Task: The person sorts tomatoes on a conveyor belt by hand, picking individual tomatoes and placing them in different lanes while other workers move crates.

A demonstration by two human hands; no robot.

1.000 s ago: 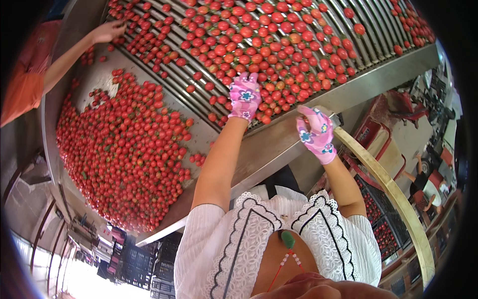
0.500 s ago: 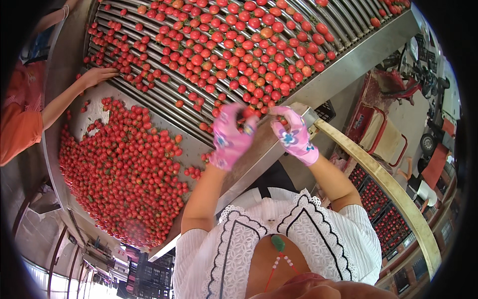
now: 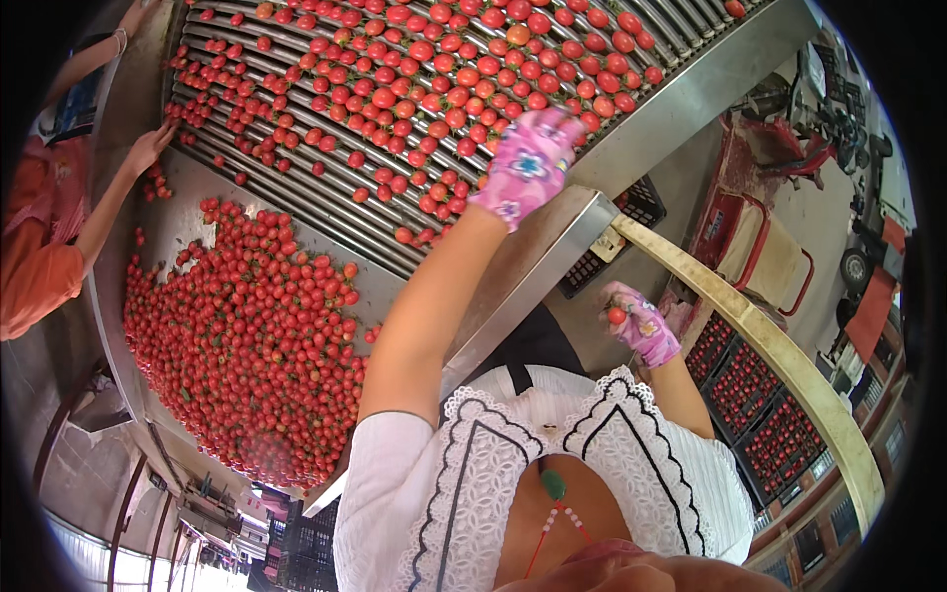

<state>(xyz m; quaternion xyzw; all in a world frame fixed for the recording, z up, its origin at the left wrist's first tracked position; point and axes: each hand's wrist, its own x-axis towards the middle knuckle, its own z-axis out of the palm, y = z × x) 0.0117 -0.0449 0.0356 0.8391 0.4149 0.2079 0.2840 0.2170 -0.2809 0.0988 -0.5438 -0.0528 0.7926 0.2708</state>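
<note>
My left hand (image 3: 526,166), in a pink flowered glove, reaches over the small red tomatoes (image 3: 469,76) on the metal roller conveyor (image 3: 335,187). Its fingers stretch forward onto the tomatoes near the conveyor's right side; I see nothing gripped in them. Off the right side of the frame edge, my right hand (image 3: 643,328), gloved alike, is closed around a small tomato (image 3: 617,315). Below the rollers, a big heap of tomatoes (image 3: 247,345) fills the metal tray (image 3: 330,245).
At the left, another person's hand (image 3: 150,148) touches tomatoes by the rollers; that person's second arm is farther up. A pale curved rail (image 3: 750,316) runs beside my right arm. Black crates of tomatoes (image 3: 779,434) stand beyond it, with a red vehicle (image 3: 735,237) behind.
My left hand has moved forward and right across the tomatoes. My right hand has drawn back to the right, off the conveyor, with a tomato. The other person's hand has shifted left.
</note>
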